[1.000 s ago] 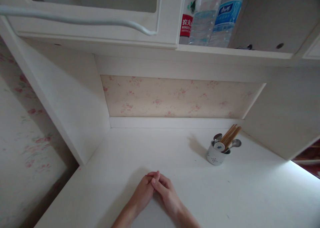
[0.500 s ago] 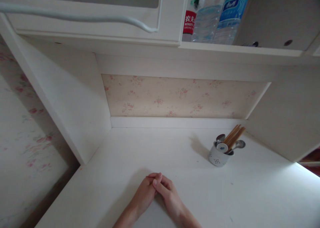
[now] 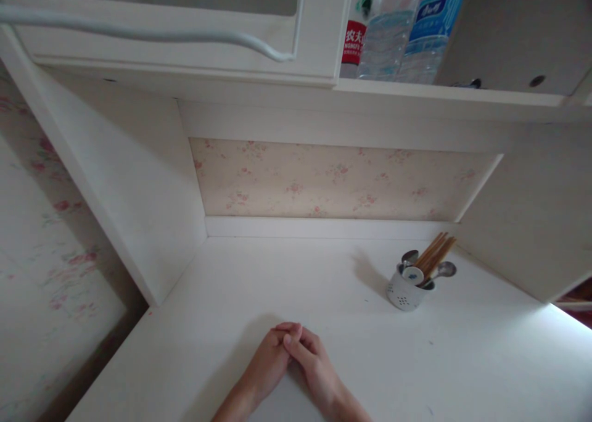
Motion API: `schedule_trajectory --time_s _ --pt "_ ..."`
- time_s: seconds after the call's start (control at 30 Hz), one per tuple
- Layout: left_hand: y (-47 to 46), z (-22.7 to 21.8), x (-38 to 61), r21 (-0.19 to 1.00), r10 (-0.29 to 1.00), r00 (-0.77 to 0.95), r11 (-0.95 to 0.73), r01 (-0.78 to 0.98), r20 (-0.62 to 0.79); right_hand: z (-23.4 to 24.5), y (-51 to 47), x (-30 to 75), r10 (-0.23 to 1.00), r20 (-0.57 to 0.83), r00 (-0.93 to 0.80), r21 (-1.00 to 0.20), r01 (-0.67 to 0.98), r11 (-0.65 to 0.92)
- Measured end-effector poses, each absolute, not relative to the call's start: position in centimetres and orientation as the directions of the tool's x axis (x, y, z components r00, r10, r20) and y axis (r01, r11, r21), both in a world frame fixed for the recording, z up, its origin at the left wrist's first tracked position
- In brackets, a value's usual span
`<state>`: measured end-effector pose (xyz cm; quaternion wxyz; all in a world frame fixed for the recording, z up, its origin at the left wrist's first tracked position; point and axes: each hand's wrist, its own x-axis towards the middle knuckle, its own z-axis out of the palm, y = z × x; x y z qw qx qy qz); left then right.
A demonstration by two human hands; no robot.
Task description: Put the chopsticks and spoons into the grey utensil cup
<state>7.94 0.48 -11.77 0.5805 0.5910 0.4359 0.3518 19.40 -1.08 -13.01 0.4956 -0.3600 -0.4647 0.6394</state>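
Note:
My left hand (image 3: pixel 268 361) and my right hand (image 3: pixel 314 363) are clasped together above the white desktop (image 3: pixel 287 274), close to the bottom of the view. Their fingers are folded into each other and closed. No object shows between them, though the palms are hidden. Further back and to the right stands a white perforated utensil holder (image 3: pixel 403 295). In it lean wooden chopsticks (image 3: pixel 435 252), metal spoons (image 3: pixel 446 269) and a piece with a round white end (image 3: pixel 413 276).
Overhead runs a white cabinet with a long door handle (image 3: pixel 139 34). Its open section holds plastic bottles, one with a blue label (image 3: pixel 435 16) and one with a red label (image 3: pixel 354 41). White side panels (image 3: pixel 124 181) flank the desktop, and floral wallpaper (image 3: pixel 340 178) covers the back.
The view has shifted very slightly. My hands stay clasped in the same place, and the utensil holder has not moved on the desktop.

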Motion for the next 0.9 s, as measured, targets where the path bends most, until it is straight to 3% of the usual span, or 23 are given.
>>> schedule_trajectory --time_s 0.7,0.9 --pt "0.2 -10.8 8.0 0.988 0.920 0.380 0.046 0.145 -0.099 -12.7 -1.2 19.2 0.965 0.020 -0.262 -0.936 -0.345 -0.075" --pt "0.2 -11.1 8.1 0.986 0.932 0.356 0.009 0.164 -0.068 -12.4 -1.3 19.4 0.971 0.014 -0.240 -0.956 -0.287 -0.057"
